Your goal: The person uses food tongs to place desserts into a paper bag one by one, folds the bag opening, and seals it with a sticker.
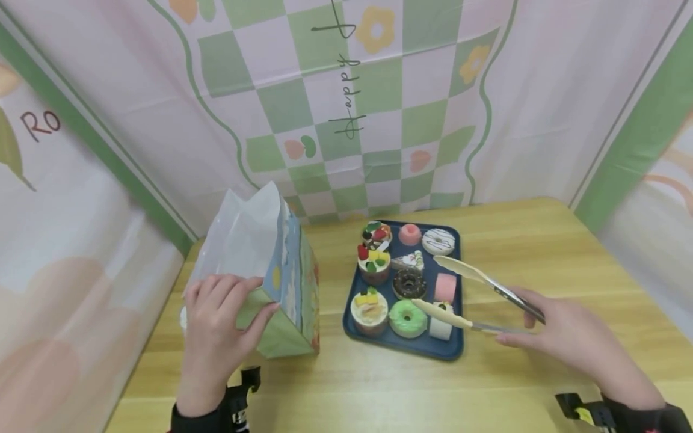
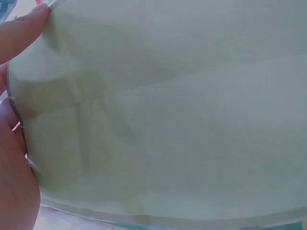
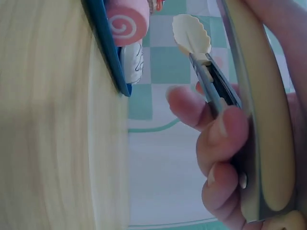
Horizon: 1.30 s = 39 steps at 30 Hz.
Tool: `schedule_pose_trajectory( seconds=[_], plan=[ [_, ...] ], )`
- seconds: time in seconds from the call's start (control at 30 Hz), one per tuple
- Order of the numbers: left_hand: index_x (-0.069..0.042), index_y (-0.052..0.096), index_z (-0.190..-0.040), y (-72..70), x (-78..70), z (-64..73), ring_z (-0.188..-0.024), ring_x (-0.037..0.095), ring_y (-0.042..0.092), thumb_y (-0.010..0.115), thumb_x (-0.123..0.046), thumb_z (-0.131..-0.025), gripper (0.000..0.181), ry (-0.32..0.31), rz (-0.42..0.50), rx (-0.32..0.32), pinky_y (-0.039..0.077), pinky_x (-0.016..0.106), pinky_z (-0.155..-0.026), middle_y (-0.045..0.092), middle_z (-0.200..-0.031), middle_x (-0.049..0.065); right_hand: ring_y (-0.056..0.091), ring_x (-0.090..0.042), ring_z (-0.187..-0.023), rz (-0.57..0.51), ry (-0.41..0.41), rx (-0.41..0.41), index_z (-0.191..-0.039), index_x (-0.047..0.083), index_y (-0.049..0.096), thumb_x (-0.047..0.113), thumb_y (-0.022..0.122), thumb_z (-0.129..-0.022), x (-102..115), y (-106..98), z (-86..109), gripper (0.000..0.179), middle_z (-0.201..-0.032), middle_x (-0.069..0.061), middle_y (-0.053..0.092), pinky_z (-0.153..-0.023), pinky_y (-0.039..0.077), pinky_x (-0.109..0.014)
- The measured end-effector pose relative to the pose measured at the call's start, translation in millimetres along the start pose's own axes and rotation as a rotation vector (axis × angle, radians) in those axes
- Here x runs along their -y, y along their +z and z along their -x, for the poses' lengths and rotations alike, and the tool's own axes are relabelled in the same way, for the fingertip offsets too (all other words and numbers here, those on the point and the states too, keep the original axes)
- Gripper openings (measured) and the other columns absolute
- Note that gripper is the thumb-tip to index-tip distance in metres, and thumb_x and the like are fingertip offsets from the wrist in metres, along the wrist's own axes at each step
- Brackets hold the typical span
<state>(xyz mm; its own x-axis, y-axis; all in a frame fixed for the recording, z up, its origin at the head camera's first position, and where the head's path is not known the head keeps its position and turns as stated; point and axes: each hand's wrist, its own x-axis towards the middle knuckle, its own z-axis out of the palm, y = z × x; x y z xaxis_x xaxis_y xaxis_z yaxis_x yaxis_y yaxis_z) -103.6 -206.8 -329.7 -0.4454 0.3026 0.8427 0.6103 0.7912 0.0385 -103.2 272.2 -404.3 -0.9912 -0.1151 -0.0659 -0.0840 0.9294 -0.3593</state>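
Observation:
A paper bag (image 1: 295, 282) with a painted side stands on the left of the table, its top spread wide. My left hand (image 1: 222, 325) pinches the near rim of the bag between thumb and fingers; in the left wrist view the pale bag panel (image 2: 168, 124) fills most of the picture. My right hand (image 1: 568, 337) holds a pair of tongs (image 1: 503, 291) with cream tips, spread apart over the right side of a blue tray (image 1: 400, 346). Under and beside the tips lie a green donut (image 1: 408, 319), a pink roll cake (image 1: 446, 287) and a white roll cake (image 1: 441, 325).
Also on the tray are a chocolate donut (image 1: 409, 284), a white striped donut (image 1: 438, 242), a small pink ring cake (image 1: 409, 234), a cake slice (image 1: 409, 261) and several cup desserts (image 1: 370, 313). A patterned curtain (image 1: 357, 120) hangs behind the wooden table (image 1: 520, 234).

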Motion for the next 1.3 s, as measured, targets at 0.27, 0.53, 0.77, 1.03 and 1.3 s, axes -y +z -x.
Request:
schedule_pose_trajectory(
  seconds=[0.27,0.53,0.77,1.03,1.3],
  plan=[
    [-0.004,0.07,-0.094,0.9,-2.7,-0.1,-0.079,0.027,0.053,0.057,-0.047,-0.095,0.045,0.014,0.006,-0.014,0.029,0.043,-0.08,0.065,-0.078,0.007,0.034,-0.006,-0.053,0.087,-0.021,-0.065,-0.136,0.019,0.053,0.074,0.071,-0.065,1,5,11.2,0.092,-0.078,0.009,0.053,-0.047,0.026,-0.025],
    [-0.003,0.069,-0.093,1.5,-4.1,-0.8,-0.08,0.027,0.053,0.057,-0.048,-0.094,0.046,0.006,0.01,-0.014,0.03,0.043,-0.081,0.065,-0.079,0.008,0.034,-0.003,-0.054,0.141,-0.057,-0.112,-0.126,0.031,0.06,0.074,0.073,-0.063,-3,9,21.1,0.078,-0.079,0.015,0.057,-0.048,0.027,-0.027],
    [-0.003,0.069,-0.09,1.6,-4.1,1.0,-0.079,0.027,0.053,0.058,-0.047,-0.093,0.045,0.008,0.01,-0.038,0.029,0.044,-0.081,0.064,-0.078,0.008,0.036,-0.006,-0.055,0.155,-0.027,-0.053,-0.127,0.027,0.061,0.076,0.071,-0.063,-8,12,24.7,0.082,-0.081,0.015,0.059,-0.049,0.028,-0.029],
    [-0.003,0.068,-0.086,0.5,-2.3,0.7,-0.078,0.028,0.053,0.058,-0.047,-0.093,0.046,0.024,0.015,-0.041,0.03,0.045,-0.082,0.063,-0.077,0.008,0.039,-0.012,-0.058,0.155,-0.019,-0.031,-0.121,0.026,0.063,0.075,0.071,-0.065,-14,15,26.3,0.075,-0.076,0.013,0.057,-0.049,0.029,-0.031],
    [-0.005,0.07,-0.091,-0.1,-1.6,0.6,-0.081,0.028,0.052,0.057,-0.047,-0.093,0.044,0.015,0.029,-0.02,0.03,0.046,-0.081,0.063,-0.08,0.007,0.041,-0.013,-0.06,0.155,-0.017,-0.015,-0.122,0.026,0.063,0.075,0.07,-0.065,-17,18,25.3,0.076,-0.076,0.012,0.056,-0.049,0.03,-0.032]
  ],
)
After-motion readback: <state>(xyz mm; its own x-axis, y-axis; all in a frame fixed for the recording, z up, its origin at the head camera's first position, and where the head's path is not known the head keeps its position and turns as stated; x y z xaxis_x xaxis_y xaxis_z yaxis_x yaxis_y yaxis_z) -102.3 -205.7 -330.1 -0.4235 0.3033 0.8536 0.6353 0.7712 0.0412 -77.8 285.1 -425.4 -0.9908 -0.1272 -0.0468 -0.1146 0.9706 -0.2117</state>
